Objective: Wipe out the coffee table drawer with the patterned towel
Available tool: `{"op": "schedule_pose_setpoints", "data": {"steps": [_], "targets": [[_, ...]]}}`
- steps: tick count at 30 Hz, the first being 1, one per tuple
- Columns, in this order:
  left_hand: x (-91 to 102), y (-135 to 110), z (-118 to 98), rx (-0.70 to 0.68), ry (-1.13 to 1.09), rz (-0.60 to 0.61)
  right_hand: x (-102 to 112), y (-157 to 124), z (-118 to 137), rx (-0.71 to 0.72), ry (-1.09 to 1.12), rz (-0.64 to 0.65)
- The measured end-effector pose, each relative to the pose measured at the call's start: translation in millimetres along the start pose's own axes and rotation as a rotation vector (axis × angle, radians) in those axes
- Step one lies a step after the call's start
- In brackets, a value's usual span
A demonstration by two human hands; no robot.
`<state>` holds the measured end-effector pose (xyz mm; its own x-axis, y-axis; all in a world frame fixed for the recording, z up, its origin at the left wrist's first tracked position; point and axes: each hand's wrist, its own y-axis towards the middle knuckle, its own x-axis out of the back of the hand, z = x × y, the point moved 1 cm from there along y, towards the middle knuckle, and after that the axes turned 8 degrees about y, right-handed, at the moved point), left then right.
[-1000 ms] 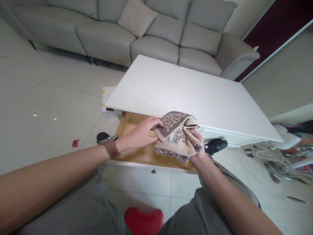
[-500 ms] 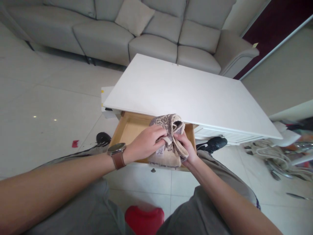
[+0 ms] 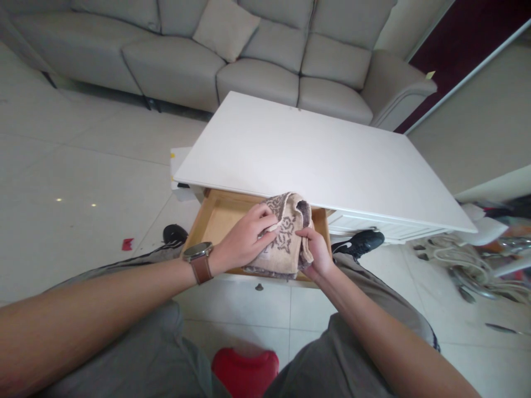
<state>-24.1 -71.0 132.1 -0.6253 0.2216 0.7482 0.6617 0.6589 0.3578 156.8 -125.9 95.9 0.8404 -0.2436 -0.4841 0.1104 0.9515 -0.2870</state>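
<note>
A folded beige towel [image 3: 286, 237] with a dark brown pattern is held between my two hands, above the pulled-out drawer. My left hand [image 3: 251, 232], a watch on its wrist, grips the towel's left side, with its fingertips curled over a loose edge. On the right side my right hand [image 3: 317, 249] pinches the folded layers, thumb on top; its other fingers are mostly hidden behind the cloth. Beneath them the wooden drawer [image 3: 215, 210] stands out from the white coffee table [image 3: 315, 160]. Its left part shows a bare wooden bottom.
A grey sofa [image 3: 174, 61] with a cushion [image 3: 226, 30] stands behind the table. Below the drawer, between my legs, is a red seat [image 3: 244, 373]. Blurred cluttered items [image 3: 468, 265] lie on the floor at the right. A small red scrap [image 3: 128, 244] lies at the left.
The towel's loose folds have been laid flatter, so more of the patterned face shows and the white label is mostly covered. My left hand has shifted slightly left.
</note>
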Motion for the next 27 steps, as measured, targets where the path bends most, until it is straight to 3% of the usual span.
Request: {"op": "schedule_pose_setpoints", "data": {"steps": [3,9,16,19,23,25,27], "targets": [[-1.3,-1.1,-4.1,-0.057,0.051,-0.01,-0.1,2.7,-0.7,-0.102,0.146,-0.033],[-10.7,-2.0,-6.1,-0.21,0.131,0.17,-5.5,-0.6,-1.0,-0.212,0.323,-0.033],[-7.3,-0.2,-11.5,-0.326,-0.002,0.316,-1.0,-2.5,-5.3,-0.293,0.28,0.037],[1.8,1.1,-15.5,-0.339,-0.118,0.37,3.7,3.9,-7.5,-0.267,0.161,0.001],[28.2,6.1,-6.8,-0.09,-0.136,0.435,15.1,17.0,14.8,0.158,-0.198,0.002],[44.4,7.2,9.9,0.021,-0.062,0.463,22.4,19.3,29.7,0.3,-0.51,0.159],[58.5,3.3,35.7,0.112,0.025,0.489,30.0,16.8,35.7,0.271,-0.804,0.394]]}}
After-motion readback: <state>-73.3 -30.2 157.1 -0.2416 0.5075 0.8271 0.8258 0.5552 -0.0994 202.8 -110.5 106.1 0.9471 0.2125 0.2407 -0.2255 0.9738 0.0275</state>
